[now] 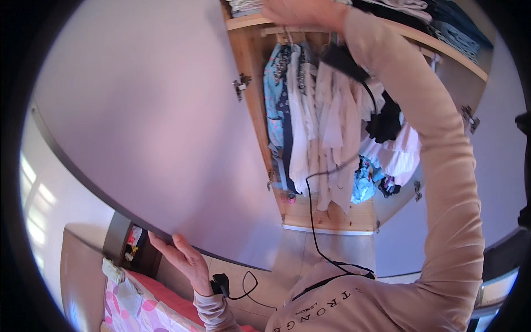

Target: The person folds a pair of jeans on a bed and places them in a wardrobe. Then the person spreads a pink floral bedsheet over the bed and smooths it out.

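Note:
My left hand is at the lower left, its fingertips against the dark edge of a large pale wardrobe door. Its fingers are spread, and a black device with a cable sits on the wrist. My right arm stretches up to the wardrobe, where my right hand is blurred in front of the upper shelf board, partly cut by the picture's top. Whether it holds anything cannot be seen. Folded clothes lie on that shelf. Below hang a light blue patterned garment and several pale garments.
A black cable hangs before the wardrobe. Blue bundled fabric and a small pink container are near its floor. Another open door stands right. At lower left are a bed with patterned bedding and a dark cabinet.

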Demonstrator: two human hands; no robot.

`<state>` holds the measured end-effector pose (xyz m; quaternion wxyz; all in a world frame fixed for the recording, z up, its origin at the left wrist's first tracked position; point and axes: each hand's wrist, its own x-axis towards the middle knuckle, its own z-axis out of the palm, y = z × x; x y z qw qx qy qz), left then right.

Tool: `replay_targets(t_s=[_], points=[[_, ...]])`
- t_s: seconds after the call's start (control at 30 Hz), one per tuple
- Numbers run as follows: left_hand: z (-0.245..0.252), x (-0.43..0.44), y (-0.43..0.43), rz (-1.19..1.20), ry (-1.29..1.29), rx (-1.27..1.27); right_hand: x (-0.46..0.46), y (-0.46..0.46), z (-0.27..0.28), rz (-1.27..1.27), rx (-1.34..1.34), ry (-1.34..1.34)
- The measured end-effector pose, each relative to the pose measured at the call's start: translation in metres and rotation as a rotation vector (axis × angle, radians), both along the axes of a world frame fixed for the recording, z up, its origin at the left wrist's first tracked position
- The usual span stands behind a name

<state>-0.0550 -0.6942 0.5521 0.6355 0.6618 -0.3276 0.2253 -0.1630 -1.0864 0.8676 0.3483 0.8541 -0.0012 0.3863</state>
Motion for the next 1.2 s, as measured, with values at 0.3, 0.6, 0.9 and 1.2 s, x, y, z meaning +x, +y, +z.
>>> replay_targets(t_s=[0.3,0.6,0.9,1.2], points=[[-0.016,0.017,0.002,0.131,0.109,-0.091,-0.28,0.058,-0.319,-0.324,0.827,0.445],[0.003,-0.054,-0.02,0.212,0.02,0.077,-0.519,0.179,-0.471,-0.827,1.492,0.025],[0.007,-0.179,-0.123,-0.326,-0.128,0.054,-0.675,0.242,-0.492,-1.35,1.435,-0.076],[0.036,-0.231,-0.294,-0.588,-0.304,0.301,-0.718,0.213,-0.449,-0.872,1.269,-0.388]])
